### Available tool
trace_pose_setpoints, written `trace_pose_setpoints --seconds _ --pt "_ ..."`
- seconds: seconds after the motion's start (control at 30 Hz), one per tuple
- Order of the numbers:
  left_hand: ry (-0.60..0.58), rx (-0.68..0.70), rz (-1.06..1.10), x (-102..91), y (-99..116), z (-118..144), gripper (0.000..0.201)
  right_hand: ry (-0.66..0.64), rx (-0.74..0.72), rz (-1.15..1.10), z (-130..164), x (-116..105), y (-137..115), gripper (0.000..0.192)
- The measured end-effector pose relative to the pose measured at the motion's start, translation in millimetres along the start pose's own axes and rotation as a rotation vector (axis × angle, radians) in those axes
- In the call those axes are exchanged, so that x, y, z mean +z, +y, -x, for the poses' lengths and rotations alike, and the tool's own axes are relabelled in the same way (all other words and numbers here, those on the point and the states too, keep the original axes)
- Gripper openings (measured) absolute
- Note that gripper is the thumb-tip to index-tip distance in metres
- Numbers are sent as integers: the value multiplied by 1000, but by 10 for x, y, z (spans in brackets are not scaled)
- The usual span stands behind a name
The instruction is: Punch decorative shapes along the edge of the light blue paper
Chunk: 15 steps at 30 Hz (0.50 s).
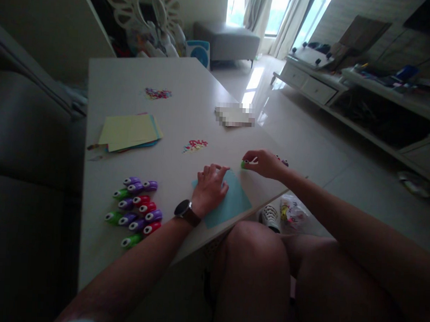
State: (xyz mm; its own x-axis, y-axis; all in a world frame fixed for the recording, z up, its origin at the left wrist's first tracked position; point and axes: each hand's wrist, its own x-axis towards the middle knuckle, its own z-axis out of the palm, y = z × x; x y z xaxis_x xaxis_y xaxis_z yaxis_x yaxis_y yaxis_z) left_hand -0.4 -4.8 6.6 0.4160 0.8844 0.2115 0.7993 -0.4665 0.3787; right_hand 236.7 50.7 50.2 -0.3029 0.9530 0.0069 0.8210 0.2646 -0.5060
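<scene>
Here, head view: one flat sheet of blue paper (231, 199) at the near edge of a smooth pale table (133, 81), pinned under the left hand (210, 187), fingers spread loosely and gripping nothing; no legible writing anywhere. The right hand (265, 163) pinches a small green paper punch (244, 163) at the sheet's far corner. Also: rounded plastic punches (136, 210), purple, red, green, clustered left; stacked coloured paper (131, 131); confetti pile (195, 145).
</scene>
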Motion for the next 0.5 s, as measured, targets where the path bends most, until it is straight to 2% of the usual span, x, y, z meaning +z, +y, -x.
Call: trace_pose_setpoints --seconds 0.13,0.2,0.27,0.37,0.5 --pt "-3 -1 -6 12 0 0 44 -12 60 322 61 -219 127 12" --pt "-6 -1 -7 17 -1 -1 43 -57 120 408 103 -290 198 12" --pt "-8 -2 -9 19 -2 -2 43 -67 120 459 131 -319 222 14" --pt "-8 -11 -20 17 -1 -5 41 -19 -39 414 131 -281 129 21" --pt "-13 -22 -27 12 4 -8 38 -115 -206 188 84 -116 -106 19"
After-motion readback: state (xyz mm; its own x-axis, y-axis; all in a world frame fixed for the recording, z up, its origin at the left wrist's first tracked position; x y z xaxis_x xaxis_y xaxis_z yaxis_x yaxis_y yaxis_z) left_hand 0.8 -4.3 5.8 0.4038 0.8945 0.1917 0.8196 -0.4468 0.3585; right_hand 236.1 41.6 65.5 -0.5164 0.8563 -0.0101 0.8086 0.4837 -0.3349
